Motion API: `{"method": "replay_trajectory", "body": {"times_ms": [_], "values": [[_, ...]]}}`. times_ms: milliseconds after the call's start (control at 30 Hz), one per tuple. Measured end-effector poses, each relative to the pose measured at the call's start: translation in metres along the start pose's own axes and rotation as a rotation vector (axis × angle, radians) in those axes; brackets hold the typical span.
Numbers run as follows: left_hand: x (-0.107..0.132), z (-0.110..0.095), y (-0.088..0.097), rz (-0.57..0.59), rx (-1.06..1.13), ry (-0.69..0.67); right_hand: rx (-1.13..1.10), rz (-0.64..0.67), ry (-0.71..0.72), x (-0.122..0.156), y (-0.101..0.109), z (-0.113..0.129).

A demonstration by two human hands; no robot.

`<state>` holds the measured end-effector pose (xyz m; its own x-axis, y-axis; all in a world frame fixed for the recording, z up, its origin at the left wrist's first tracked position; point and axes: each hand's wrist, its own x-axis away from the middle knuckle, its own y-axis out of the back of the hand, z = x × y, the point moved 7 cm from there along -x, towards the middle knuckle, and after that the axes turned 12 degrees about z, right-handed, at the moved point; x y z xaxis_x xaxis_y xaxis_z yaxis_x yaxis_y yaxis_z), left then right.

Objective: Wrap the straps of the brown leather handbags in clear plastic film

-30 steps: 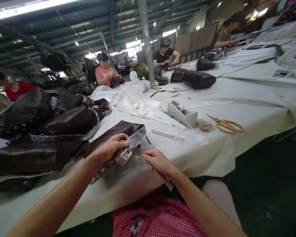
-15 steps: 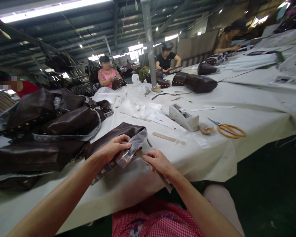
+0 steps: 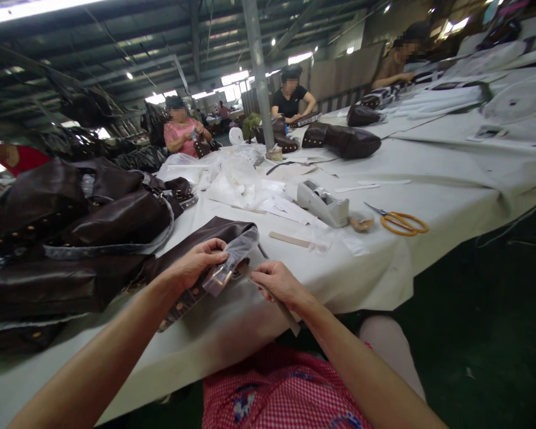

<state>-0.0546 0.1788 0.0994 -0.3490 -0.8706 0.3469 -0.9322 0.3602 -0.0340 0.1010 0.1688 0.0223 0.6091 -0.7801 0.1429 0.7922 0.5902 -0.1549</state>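
My left hand (image 3: 195,263) is closed on a clear plastic wrap (image 3: 232,259) that covers a metal buckle at the end of a dark brown leather strap (image 3: 205,235). My right hand (image 3: 277,281) is closed round a thin flat brown stick (image 3: 290,317) whose tip meets the wrapped buckle. Both hands hover at the near edge of the white cloth-covered table (image 3: 429,179).
Dark brown leather bags (image 3: 71,232) are piled at the left. A tape dispenser (image 3: 324,202), yellow-handled scissors (image 3: 399,222), a wooden stick (image 3: 290,239) and crumpled plastic bags (image 3: 236,179) lie further back. Other people work at the far side.
The view has shifted slightly; both hands keep their grips and have moved only a little on the wrapped buckle.
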Motion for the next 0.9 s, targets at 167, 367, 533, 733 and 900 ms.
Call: {"method": "replay_trajectory", "body": {"times_ms": [167, 367, 533, 733, 900], "values": [[0.0, 0.0, 0.002, -0.002, 0.004, 0.005, -0.047, 0.041, -0.008, -0.001, -0.002, 0.0], [-0.005, 0.004, 0.007, 0.002, 0.017, -0.007, -0.045, 0.031, -0.018, -0.001, -0.002, 0.0], [-0.006, 0.005, 0.008, 0.004, 0.005, 0.006, -0.051, 0.01, -0.022, -0.003, -0.002, 0.003], [-0.006, 0.008, 0.006, 0.007, -0.025, 0.01, -0.154, 0.009, 0.006, -0.016, -0.013, 0.005], [-0.006, 0.003, 0.01, -0.023, -0.062, -0.028, -0.185, -0.041, 0.056, -0.035, -0.02, 0.007]]}}
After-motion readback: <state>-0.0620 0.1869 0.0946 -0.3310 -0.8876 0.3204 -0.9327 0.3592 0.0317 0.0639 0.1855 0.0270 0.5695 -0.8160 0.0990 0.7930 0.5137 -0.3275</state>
